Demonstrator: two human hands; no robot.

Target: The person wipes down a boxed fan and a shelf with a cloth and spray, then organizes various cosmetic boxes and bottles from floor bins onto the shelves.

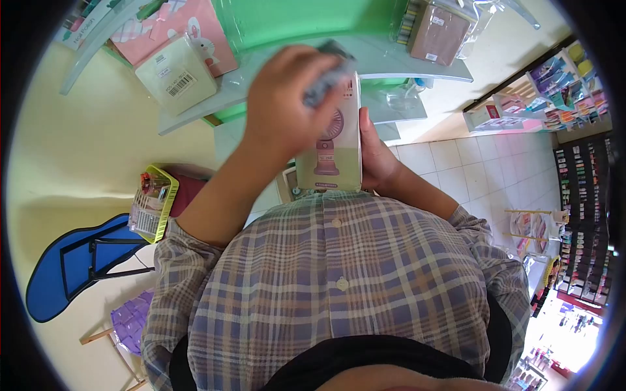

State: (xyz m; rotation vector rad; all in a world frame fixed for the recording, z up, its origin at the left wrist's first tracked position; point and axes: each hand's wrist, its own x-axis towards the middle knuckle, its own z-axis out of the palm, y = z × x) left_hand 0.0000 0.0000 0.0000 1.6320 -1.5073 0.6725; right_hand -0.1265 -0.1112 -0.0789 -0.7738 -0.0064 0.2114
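My left hand [282,98] is closed around a bunched grey cloth [321,86], slightly blurred, right against the upper part of a box. The box [338,166] is pale green and white, printed with a picture of a small pink fan, and stands upright in front of my chest. From its right side my right hand [378,153] grips it, thumb along the edge and the other fingers mostly hidden behind. My left hand and the cloth cover the box's upper left portion.
Ahead is a pale shelf [254,81] with a green back. On it sit a white barcoded box [175,75], a pink bunny bag [212,32] and a brown box [438,36]. A yellow basket [168,202] and a blue folding chair [55,277] are at left; goods racks [577,215] line the right.
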